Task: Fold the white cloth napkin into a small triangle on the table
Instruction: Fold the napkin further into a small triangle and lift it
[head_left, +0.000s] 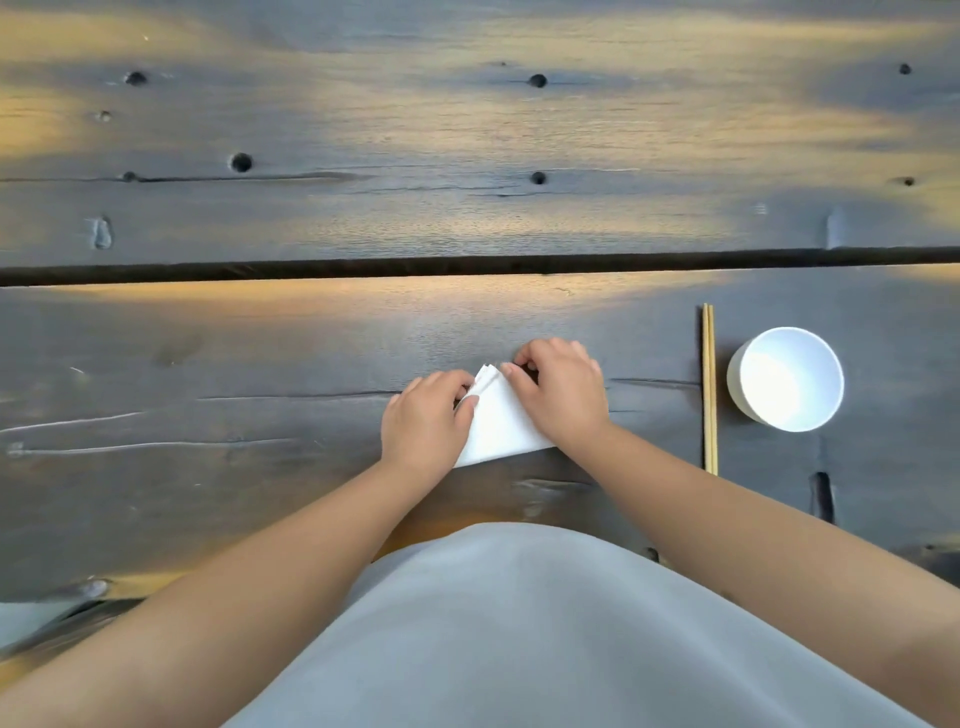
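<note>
The white cloth napkin (500, 423) lies folded into a small triangle on the dark wooden table (260, 364), its layered tip pointing away from me. My left hand (425, 418) rests on its left edge, with the thumb and curled fingers pinching the cloth near the tip. My right hand (560, 391) covers the right edge, its fingertips curled down onto the tip. Both hands hide the triangle's side edges; only the middle and the near edge show.
A pair of wooden chopsticks (709, 388) lies lengthwise to the right of the napkin. Beyond them stands a white bowl (786, 379). A dark gap (467, 266) between planks runs across the table farther out. My grey apron (519, 623) fills the near foreground.
</note>
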